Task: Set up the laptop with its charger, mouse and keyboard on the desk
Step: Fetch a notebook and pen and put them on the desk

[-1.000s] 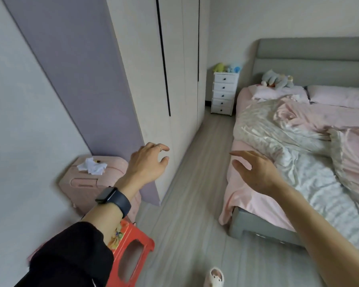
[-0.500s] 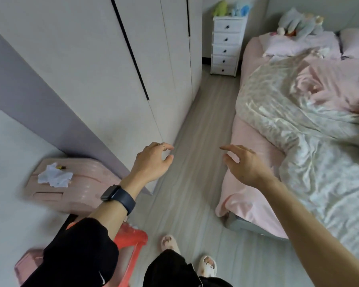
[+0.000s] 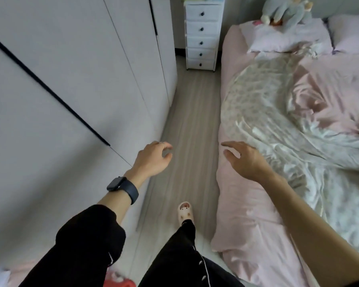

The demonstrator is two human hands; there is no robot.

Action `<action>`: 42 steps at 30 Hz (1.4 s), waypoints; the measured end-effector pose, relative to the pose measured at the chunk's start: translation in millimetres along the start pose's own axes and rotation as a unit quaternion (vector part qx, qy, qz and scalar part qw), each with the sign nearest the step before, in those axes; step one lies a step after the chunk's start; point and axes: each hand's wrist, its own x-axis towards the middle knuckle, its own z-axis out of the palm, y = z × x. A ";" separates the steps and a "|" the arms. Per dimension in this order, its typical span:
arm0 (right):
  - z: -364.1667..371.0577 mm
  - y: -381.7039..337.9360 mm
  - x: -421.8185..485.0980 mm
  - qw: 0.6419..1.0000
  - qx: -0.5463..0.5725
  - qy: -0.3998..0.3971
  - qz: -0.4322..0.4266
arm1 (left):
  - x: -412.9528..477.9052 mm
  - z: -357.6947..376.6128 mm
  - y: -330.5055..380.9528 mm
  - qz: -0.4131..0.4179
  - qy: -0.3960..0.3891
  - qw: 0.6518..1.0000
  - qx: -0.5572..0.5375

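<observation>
1. Holding the left hand (image 3: 153, 158) out forward and low, palm down, fingers loosely curled, thumb and forefinger close together but gripping nothing.
2. Holding the right hand (image 3: 245, 160) out level with it, fingers relaxed and slightly spread, empty, hovering at the near edge of the pink-sheeted bed (image 3: 247, 224).
3. Wearing a dark rectangular smartwatch (image 3: 122, 186) on the left wrist, a thin silver ring (image 3: 162, 143) on one left finger and a black sleeve (image 3: 87, 235) drawn up the left forearm; leaving the right forearm bare.
4. Standing in a narrow aisle of pale grey wood-plank floor (image 3: 191, 121), showing one cream slipper (image 3: 184, 211) and a black trouser leg (image 3: 178, 255) below the hands.
5. Flanking the aisle on the left with a tall white wardrobe (image 3: 71, 79), on the right with the bed.
6. Noting a crumpled pale floral quilt (image 3: 267, 104) lying across the bed, a pink pillow (image 3: 286, 40) at its head and a grey-blue plush toy (image 3: 286, 11) resting on that pillow.
7. Noting a narrow white chest of drawers (image 3: 202, 34) standing at the aisle's far end, between wardrobe and bed.
8. Noting a red plastic stool (image 3: 118, 283) cut off by the bottom edge, beside the left arm.
9. Recording the whereabouts of laptop, charger, mouse, keyboard and desk as impossible to tell from this view.
</observation>
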 end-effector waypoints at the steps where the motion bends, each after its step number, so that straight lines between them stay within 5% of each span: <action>1: -7.8 -3.5 24.2 1.000 0.002 -0.005 0.013 | 27.9 -10.1 0.4 0.004 -0.007 1.000 0.001; 14: -117.8 -17.4 329.2 0.997 0.016 0.031 0.070 | 370.6 -117.7 61.5 0.070 -0.045 0.997 0.010; 26: -209.5 -36.7 672.2 0.998 -0.010 -0.050 0.024 | 669.0 -214.9 82.2 0.003 -0.041 0.998 -0.038; 42: -289.4 -56.3 1019.8 0.997 -0.033 -0.040 0.052 | 1040.1 -313.8 103.3 -0.009 -0.110 0.987 -0.118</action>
